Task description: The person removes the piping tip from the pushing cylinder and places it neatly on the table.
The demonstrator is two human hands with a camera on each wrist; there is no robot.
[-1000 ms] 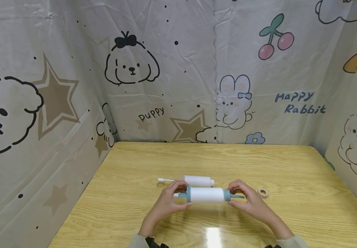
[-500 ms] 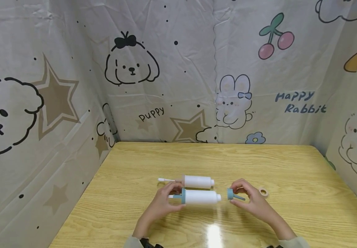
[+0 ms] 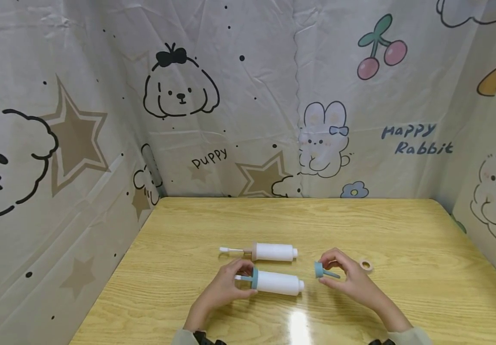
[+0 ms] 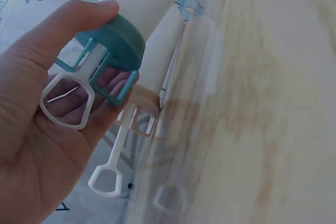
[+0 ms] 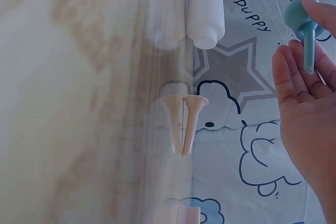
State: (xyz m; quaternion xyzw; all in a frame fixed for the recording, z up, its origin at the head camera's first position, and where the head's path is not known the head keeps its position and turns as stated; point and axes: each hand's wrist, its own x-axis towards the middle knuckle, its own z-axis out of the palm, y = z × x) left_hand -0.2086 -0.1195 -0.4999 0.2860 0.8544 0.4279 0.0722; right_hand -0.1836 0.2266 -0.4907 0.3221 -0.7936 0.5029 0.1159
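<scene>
My left hand [image 3: 228,286] grips a large white syringe [image 3: 279,282] by its teal collar [image 4: 118,40], thumb on one side and fingers on the other. The syringe's white plunger with a ring-shaped end [image 4: 68,100] sticks out toward the palm. Its bare narrow tip points right and slightly down. Across a small gap, my right hand [image 3: 349,278] pinches a teal nozzle [image 3: 319,270], its wide end facing the syringe and its thin spout pointing back under the palm. In the right wrist view the thumb [image 5: 323,14] presses on the nozzle's wide end.
Behind the held syringe lies a second white syringe [image 3: 274,252] with a beige collar, its plunger drawn out left. A beige funnel-shaped nozzle [image 5: 194,121] is on the table, hidden in the head view. A beige ring [image 3: 366,266] lies beyond my right hand on the wooden table [image 3: 179,230].
The teal nozzle has come off the syringe's tip and stays in my right hand. The left hand has moved left with the syringe, whose tip has since tilted down.
</scene>
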